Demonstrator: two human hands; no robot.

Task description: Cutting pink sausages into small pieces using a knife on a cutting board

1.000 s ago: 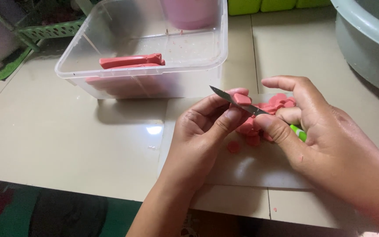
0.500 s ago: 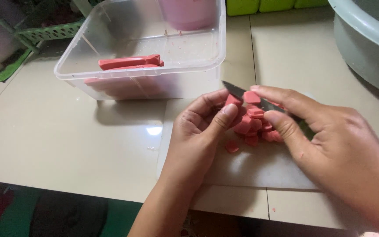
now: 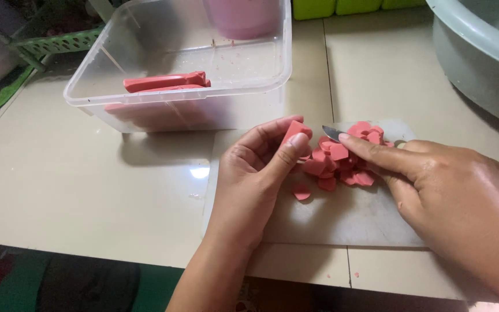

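My left hand (image 3: 255,170) pinches a short stub of pink sausage (image 3: 295,131) between thumb and fingers, just above a pale cutting board (image 3: 342,216). My right hand (image 3: 446,193) grips a small knife, index finger along its spine; only the blade tip (image 3: 331,133) shows, resting against a pile of pink sausage slices (image 3: 345,159) on the board. One loose slice (image 3: 301,192) lies near my left thumb.
A clear plastic tub (image 3: 192,86) behind the board holds whole pink sausages (image 3: 166,82) and a pink cup (image 3: 241,17). A grey-green basin (image 3: 486,58) stands at the right. A green basket (image 3: 59,41) sits far left. The tiled counter edge runs along the bottom.
The knife came down from held up in front of me to the slice pile on the board. My left hand shifted slightly left with the sausage stub.
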